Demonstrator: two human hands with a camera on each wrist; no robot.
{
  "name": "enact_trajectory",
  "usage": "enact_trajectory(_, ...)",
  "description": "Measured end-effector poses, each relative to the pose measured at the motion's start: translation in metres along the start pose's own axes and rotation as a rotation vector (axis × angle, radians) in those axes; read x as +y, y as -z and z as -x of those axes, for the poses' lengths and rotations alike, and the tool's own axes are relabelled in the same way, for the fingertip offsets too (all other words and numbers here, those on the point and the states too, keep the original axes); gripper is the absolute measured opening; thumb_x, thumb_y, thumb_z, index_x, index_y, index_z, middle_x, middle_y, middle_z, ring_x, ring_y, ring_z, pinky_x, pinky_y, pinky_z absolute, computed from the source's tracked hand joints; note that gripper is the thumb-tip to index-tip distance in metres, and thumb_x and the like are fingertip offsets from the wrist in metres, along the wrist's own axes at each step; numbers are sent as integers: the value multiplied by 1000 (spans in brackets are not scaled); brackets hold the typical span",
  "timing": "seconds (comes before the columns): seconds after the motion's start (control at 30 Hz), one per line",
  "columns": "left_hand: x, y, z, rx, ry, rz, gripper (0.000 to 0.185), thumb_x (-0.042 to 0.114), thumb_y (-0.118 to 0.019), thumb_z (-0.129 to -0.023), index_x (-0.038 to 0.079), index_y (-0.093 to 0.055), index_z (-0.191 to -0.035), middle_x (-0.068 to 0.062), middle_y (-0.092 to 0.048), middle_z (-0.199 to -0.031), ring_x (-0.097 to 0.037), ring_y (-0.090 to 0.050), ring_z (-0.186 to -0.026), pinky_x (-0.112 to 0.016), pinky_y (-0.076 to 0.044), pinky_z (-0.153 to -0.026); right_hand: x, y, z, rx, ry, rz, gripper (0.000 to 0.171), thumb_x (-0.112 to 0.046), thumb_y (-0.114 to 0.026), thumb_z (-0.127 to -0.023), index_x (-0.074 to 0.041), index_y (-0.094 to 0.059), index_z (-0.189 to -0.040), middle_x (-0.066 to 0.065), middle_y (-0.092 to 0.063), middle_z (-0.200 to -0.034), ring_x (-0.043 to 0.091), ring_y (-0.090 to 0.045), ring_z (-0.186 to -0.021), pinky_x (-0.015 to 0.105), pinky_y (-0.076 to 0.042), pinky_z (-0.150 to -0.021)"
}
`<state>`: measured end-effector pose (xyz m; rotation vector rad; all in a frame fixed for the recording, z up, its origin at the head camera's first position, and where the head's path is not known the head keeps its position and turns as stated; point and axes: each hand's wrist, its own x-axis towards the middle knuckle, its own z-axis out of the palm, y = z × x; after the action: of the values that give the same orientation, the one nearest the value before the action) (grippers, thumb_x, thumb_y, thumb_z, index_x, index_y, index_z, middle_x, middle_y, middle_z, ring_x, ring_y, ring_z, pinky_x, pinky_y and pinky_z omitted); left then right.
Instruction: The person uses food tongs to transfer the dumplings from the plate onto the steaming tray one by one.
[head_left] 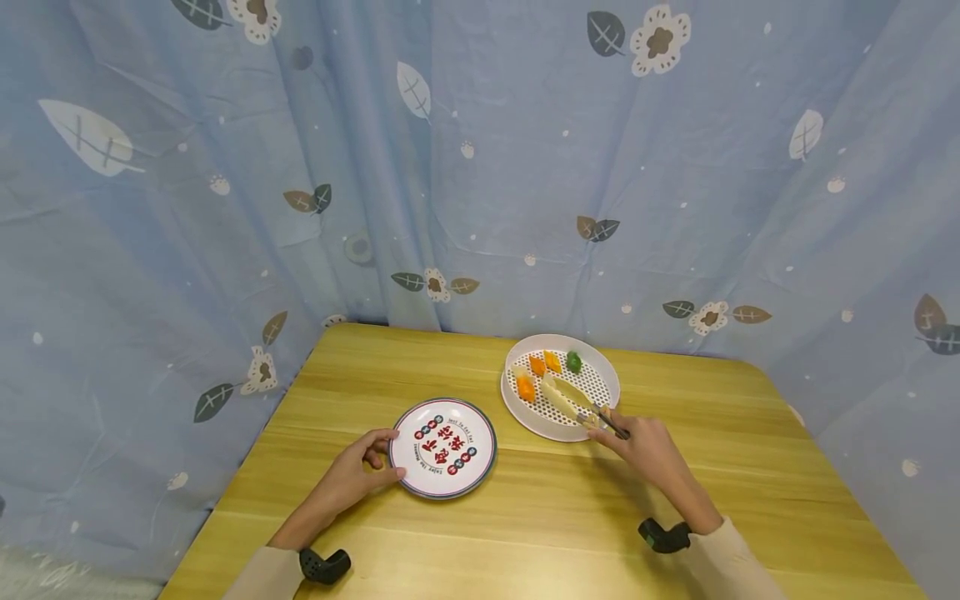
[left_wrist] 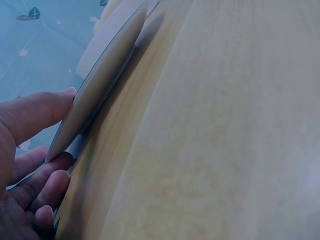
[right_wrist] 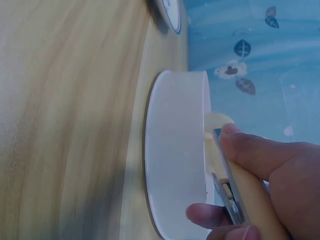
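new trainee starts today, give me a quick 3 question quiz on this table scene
1. True or false: the left hand holds the rim of the printed plate.
2. What does the right hand hold? A tongs, B a cup, C a sponge
3. Fill in: the tongs reach into the white ____ that holds the food pieces.

Key
1. True; the fingers curl on the plate's edge, as the left wrist view shows.
2. A; thin metal tongs, tips at a pale food piece.
3. tray; a round perforated one, also holding orange pieces and a green piece.
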<state>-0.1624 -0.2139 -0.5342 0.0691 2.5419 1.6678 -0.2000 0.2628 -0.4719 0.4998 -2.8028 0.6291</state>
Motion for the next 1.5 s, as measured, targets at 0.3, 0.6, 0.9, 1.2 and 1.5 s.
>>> enact_trajectory(0.3,2,-1,0,0,0,-2,61,24,-88,-83,18,-62,-138,-6,-58,-115,-23,-49,-92,-30,-41,-75,0,4,-7,-41,-15,14,57,-38,-75,-95,7,-66,-128,-9,-30,-54,6,-22,-49,25,-26,-48)
enact_trajectory(0.6,4,0,-3,-8,-15,-11,62,25,-89,-83,18,-61,-138,-6,-57,-115,-23,-50,-93,-30,-41,-76,1,7,-14,-66,-40,28,43,-37,-76,-94,3,-76,-111,-6,-32,-59,11,-35,-53,27,-29,-51)
enact_trajectory(0.9,4,-1,-3,-5,-12,-18,62,26,-89,-83,18,-62,-138,-5,-58,-115,-22,-50,-92,-31,-41,-78,0,9,-16,-79,-21,45,32,-35,-76,-94,-4,-73,-95,-6,-31,-58,11,-33,-53,27,-27,-51)
enact_trajectory(1.2,2,-1,-2,-4,-5,-13,61,23,-89,-83,18,-61,-138,-5,-57,-114,-22,-49,-92,-30,-41,-76,1,8,-14,-92,-74,30,64,-43,-73,-95,9,-64,-131,-7,-26,-57,10,-24,-53,27,-25,-50)
enact_trajectory(1.5,0,1,2,6,2,-11,61,23,-89,-83,17,-62,-137,-6,-59,-114,-22,-50,-92,-30,-41,-77,-3,9,-10,-62,-111,-21,70,-50,-72,-94,3,-60,-139,-6,-30,-59,10,-27,-53,27,-28,-50)
